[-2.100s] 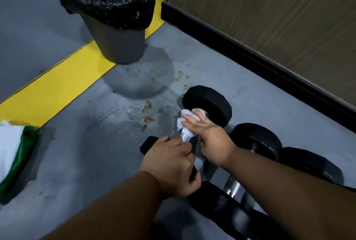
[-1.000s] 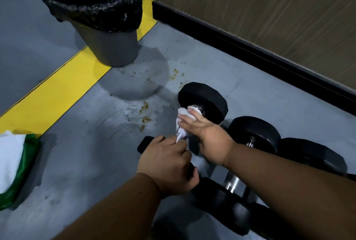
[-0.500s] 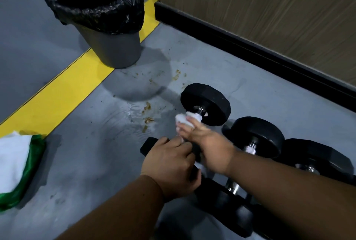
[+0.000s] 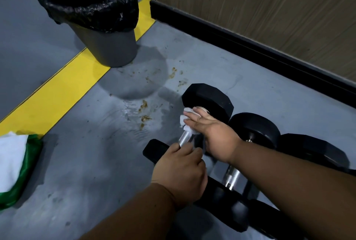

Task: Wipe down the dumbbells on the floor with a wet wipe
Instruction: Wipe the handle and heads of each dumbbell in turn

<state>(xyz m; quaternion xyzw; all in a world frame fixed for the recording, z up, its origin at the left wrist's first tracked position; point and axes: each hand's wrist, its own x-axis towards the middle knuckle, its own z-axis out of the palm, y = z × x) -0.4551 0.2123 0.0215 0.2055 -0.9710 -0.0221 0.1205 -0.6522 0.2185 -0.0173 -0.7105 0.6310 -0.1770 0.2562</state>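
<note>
Right hand [image 4: 213,133]: centre of frame, fingers wrapped round the wet wipe [image 4: 185,122] on the dumbbell [image 4: 208,102] handle.
Left hand [image 4: 181,174]: lower centre, gripping the dumbbell's near end.
Other dumbbells [image 4: 254,129]: just right, on the floor [image 4: 77,153].
Bin [image 4: 90,14]: upper left.

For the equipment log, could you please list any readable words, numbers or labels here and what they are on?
None can be read.
Dumbbells: no weight numbers or brand visible on their heads.
Bin: no label visible.
Green and white pack: no print legible.
</note>
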